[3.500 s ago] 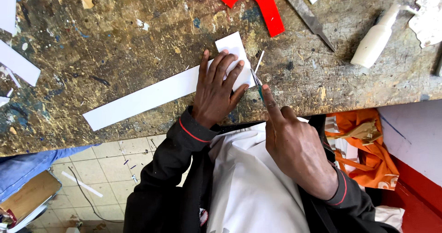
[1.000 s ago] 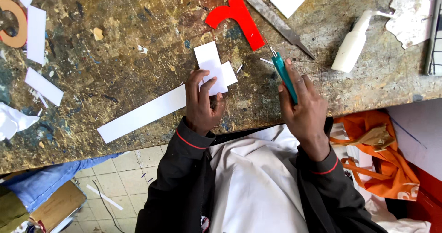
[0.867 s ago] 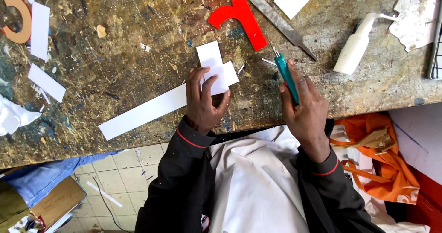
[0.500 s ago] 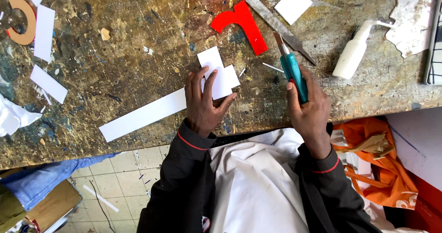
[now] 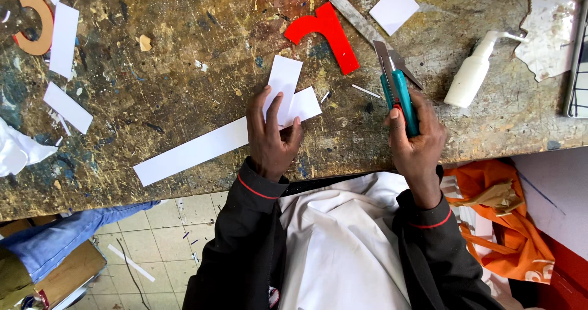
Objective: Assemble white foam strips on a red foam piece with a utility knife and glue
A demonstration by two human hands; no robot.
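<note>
The right hand grips a teal utility knife, blade extended, near the workbench's front edge, while the left hand pins white card pieces; a slip risks cutting fingers.

Left hand: palm down, fingers spread and extended forward, pressed flat, thumb out to the side. Right hand: closed in a fist-style grip, thumb lying along the top, knuckles toward the body. Both wrists straight, forearms in dark sleeves with red cuff trim, elbows tucked close to the torso.
</note>
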